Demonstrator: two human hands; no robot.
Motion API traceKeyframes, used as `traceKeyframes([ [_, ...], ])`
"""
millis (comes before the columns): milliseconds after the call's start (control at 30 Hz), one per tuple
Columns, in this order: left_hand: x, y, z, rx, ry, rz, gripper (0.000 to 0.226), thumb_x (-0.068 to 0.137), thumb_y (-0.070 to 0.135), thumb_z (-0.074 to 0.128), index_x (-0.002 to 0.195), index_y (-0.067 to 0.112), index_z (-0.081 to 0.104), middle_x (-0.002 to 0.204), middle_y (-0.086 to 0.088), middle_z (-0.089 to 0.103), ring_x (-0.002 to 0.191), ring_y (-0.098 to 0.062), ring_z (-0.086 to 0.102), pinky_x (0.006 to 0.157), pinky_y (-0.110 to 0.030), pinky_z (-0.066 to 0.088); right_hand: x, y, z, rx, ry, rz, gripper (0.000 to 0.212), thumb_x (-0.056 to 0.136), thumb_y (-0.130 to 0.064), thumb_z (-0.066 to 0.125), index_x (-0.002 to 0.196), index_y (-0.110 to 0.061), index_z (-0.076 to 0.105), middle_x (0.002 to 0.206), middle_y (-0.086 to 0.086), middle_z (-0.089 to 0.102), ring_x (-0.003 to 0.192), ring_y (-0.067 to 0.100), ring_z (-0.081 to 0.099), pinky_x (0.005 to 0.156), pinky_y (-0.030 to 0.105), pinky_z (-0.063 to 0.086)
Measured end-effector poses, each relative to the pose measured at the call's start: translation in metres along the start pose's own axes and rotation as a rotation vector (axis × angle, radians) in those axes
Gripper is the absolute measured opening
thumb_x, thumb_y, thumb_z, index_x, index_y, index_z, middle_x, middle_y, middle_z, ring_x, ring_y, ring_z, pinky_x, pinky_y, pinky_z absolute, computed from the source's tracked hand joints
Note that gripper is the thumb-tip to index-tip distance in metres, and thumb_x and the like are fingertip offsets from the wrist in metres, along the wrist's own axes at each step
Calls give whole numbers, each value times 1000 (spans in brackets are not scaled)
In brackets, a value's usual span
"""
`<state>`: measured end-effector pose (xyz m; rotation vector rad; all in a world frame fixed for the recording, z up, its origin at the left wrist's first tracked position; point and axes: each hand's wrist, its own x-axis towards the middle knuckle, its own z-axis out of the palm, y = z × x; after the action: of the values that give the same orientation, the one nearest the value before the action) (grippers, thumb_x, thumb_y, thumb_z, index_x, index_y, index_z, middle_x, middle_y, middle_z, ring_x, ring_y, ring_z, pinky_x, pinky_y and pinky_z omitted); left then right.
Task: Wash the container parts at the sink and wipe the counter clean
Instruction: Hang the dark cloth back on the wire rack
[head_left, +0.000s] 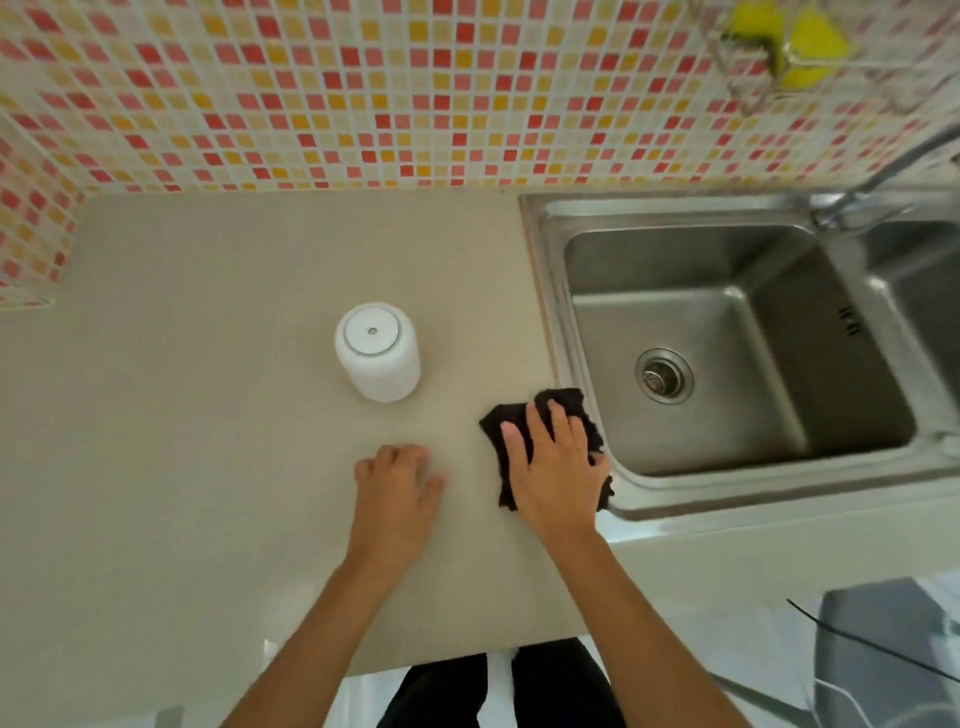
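Right hand (558, 467) flat, fingers spread, pressing black cloth (563, 402) mostly hidden beneath, on counter (208, 415) beside sink (727, 358); left hand (397, 491) loosely curled, empty; white container (377, 352) upright.

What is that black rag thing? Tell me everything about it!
The black cloth is dark, soft-looking fabric, crumpled with ragged edges. It lies flat on the beige counter, right beside the steel sink's rim. The right hand presses on it with spread fingers, covering its middle. The left hand does not touch it.

White cylindrical container (377, 352) upright, lid on, on beige counter (208, 415); black cloth (566, 410) crumpled flat beside steel sink (737, 343).
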<state>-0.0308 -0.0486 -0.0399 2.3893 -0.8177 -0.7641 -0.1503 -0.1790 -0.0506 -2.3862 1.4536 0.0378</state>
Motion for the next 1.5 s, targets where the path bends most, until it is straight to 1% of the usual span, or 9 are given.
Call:
traceKeyframes([
  [167,30,49,35,-152,35,11,45,97,37,51,135,14,47,123,-5,47,107,-22,55,92,-29,44,35,27,-29,287,35,75,51,95,-34,51,144,-26,36,143,4,42,129,25,36,105,44,35],
  [367,66,64,47,-99,3,38,14,86,30,67,91,19,59,98,-2,56,91,-19,56,76,-25,41,65,55,-26,293,-24,36,34,89,-35,64,119,-20,60,112,5,63,104,23,57,90,38,49],
  [500,69,88,34,-197,63,63,13,85,22,69,82,18,57,79,1,63,77,-19,60,71,-30,48,87,68,-48,425,-25,13,22,91,-30,63,106,-15,67,100,4,64,94,21,61,76,24,42],
  [700,61,178,11,-186,179,254,4,84,22,71,87,20,69,80,8,67,77,-11,62,67,-10,42,110,113,-135,601,33,-138,12,88,-26,67,94,-15,67,82,-4,62,79,17,61,73,30,47],
  [833,48,246,-1,-216,241,350,4,83,23,73,85,22,70,78,9,68,77,-3,62,67,-2,40,122,152,-216,680,81,-248,7,84,-23,72,86,-26,65,73,-14,62,66,1,60,59,8,43],
  [1067,40,383,-15,-274,414,634,5,88,28,66,90,24,66,85,21,63,83,9,58,69,-5,42,150,208,-344,799,192,-419,5,86,-24,70,92,-23,69,77,-11,68,70,-3,61,70,19,49],
  [1300,68,486,-20,-270,485,754,16,95,31,57,95,17,65,70,12,61,59,-2,54,55,-17,40,199,238,-435,924,302,-435,4,88,-24,67,91,-26,69,89,-10,71,86,3,66,75,17,51],
  [1400,95,517,-19,-280,461,740,19,95,32,56,94,15,65,80,3,66,71,-11,59,62,-25,44,232,240,-459,920,337,-418,5,90,-24,65,93,-22,67,90,-8,69,88,9,65,78,22,50],
  [1500,129,539,-22,-292,424,683,18,95,30,57,97,15,66,88,5,64,79,-10,57,63,-9,41,269,236,-469,837,321,-385,11,90,-26,65,92,-15,66,86,-7,65,87,14,63,70,23,46],
])
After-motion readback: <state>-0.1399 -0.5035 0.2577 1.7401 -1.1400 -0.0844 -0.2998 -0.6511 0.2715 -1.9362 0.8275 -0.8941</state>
